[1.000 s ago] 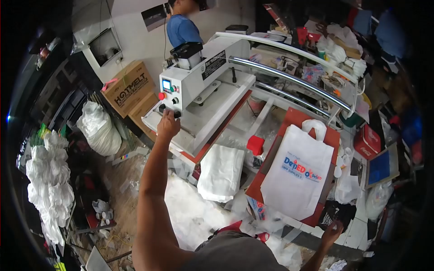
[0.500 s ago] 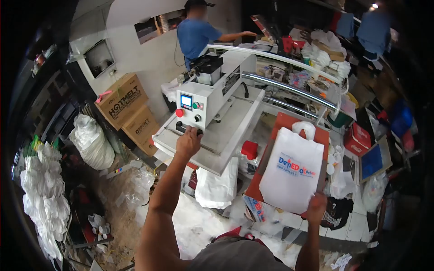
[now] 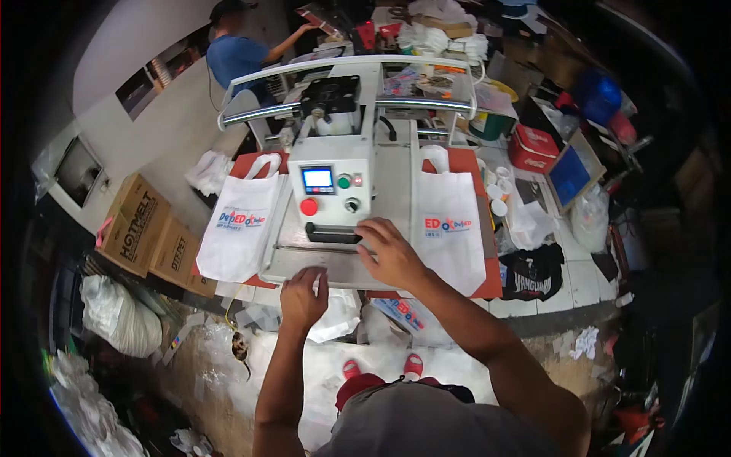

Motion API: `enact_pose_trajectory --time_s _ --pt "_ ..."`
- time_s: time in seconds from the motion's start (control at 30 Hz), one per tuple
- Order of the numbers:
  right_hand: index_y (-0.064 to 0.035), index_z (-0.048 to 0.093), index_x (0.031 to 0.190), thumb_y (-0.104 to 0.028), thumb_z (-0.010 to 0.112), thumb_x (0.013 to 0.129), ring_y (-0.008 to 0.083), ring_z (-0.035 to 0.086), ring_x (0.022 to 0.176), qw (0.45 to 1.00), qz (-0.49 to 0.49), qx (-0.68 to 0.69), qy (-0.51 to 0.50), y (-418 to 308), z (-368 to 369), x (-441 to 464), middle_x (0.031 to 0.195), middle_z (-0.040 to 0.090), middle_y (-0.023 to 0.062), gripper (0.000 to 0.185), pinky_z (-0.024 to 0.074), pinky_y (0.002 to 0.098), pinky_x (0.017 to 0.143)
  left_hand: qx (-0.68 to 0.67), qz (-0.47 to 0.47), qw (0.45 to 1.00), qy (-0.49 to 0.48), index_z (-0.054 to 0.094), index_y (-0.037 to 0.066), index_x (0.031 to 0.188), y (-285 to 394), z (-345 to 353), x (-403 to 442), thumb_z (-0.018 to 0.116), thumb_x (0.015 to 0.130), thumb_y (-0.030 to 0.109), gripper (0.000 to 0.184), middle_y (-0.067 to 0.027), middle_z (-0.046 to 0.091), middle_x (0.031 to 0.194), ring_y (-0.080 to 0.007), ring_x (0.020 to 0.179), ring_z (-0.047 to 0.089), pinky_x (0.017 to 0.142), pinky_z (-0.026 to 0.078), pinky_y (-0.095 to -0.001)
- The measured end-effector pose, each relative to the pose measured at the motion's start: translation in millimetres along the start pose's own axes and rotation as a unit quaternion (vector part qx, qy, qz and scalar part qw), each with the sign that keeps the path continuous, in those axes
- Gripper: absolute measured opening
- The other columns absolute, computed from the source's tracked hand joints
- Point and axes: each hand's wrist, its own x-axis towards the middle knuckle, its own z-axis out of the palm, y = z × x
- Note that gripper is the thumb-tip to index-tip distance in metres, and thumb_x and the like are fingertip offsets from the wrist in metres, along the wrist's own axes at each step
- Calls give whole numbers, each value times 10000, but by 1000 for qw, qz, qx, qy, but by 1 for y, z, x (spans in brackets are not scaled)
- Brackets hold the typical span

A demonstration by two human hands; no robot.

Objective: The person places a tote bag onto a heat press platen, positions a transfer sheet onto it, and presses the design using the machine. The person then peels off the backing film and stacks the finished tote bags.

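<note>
In the middle stands a white heat press (image 3: 331, 183) with a small screen, buttons and a black front handle (image 3: 333, 233). The fingers of my right hand (image 3: 392, 251) reach the handle's right end, thumb spread apart, not wrapped round it. My left hand (image 3: 304, 297) is at the front edge of the press's flat plate (image 3: 365, 276), its thumb apart from the fingers. A white printed tote bag (image 3: 236, 228) lies on the left of the press. Another printed tote bag (image 3: 451, 236) lies on the right, its left part hidden by the plate.
A person in a blue shirt (image 3: 240, 61) works behind the press. Hotmelt cartons (image 3: 137, 228) and a stuffed white sack (image 3: 118, 316) stand at the left. On the right are a red cooler (image 3: 533, 147), a framed blue screen (image 3: 571, 179) and a black printed cloth (image 3: 533, 274).
The press head has shifted right, uncovering the left bag and partly covering the right one. My left hand has left the handle for the plate's edge; my right hand has come to the handle.
</note>
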Motion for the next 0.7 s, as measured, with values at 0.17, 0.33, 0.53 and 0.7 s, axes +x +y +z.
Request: enact_pose_trajectory --time_s 0.17,0.33,0.53,0.7 --pt "-31 626 1015 -357 615 876 313 624 959 975 58 -176 -123 14 30 -5 950 660 166 355 441 471 845 1 -95 995 4 659 28 894 -92 -15 -115 628 862 155 135 -195 648 819 -410 699 623 647 504 -475" --pt "-67 626 842 -392 596 883 341 654 724 915 201 -323 -131 13 13 -12 767 665 140 329 455 496 679 16 -226 973 -48 668 40 847 -232 -30 -289 615 836 118 95 -186 678 813 -386 789 658 722 529 -451" --pt "-62 601 809 -310 616 868 376 639 733 851 227 -469 -65 31 1 -32 735 645 182 255 478 512 673 -36 -231 966 -112 678 36 855 -369 -65 -448 607 824 139 129 -187 698 847 -366 786 683 719 548 -430" --pt "-43 604 798 -285 635 855 421 622 751 859 203 -470 -21 37 -25 -45 737 638 202 250 471 536 696 -18 -318 936 -150 680 32 867 -428 -103 -444 595 830 181 176 -210 693 819 -378 785 684 713 551 -440"
